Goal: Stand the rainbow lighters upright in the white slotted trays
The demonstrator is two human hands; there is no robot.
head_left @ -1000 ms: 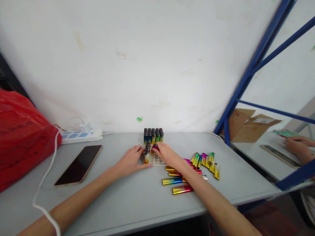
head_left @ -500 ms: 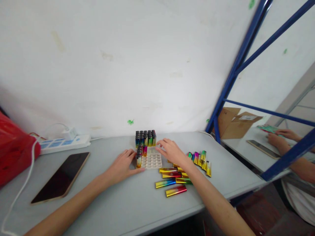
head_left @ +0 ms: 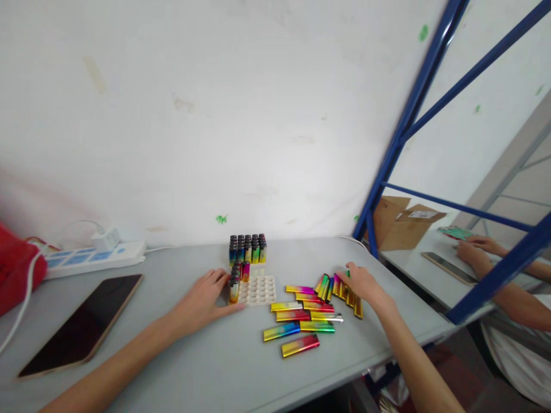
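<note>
Grey desk point(head_left: 206, 367) set against a scuffed white wall point(head_left: 258, 126); we find two bare hands at work on it. We record the left hand point(head_left: 204, 293) open, thumb and fingers spread around the left side of the pale tray point(head_left: 262, 291). Within that spread, upright lighters point(head_left: 235, 284) fill the tray's left edge, with a magenta one point(head_left: 245, 272) just to their right. Beyond the left fingers stands a packed block of lighters point(head_left: 247, 250). The right hand point(head_left: 361, 282) is lowered over the far-right end of the loose lighters point(head_left: 300, 345); we cannot tell whether its fingers have closed on one. Most of the loose lot lies between the two hands (metallic finish, mixed colours). A phone point(head_left: 81, 324) rests left of the left hand.
</note>
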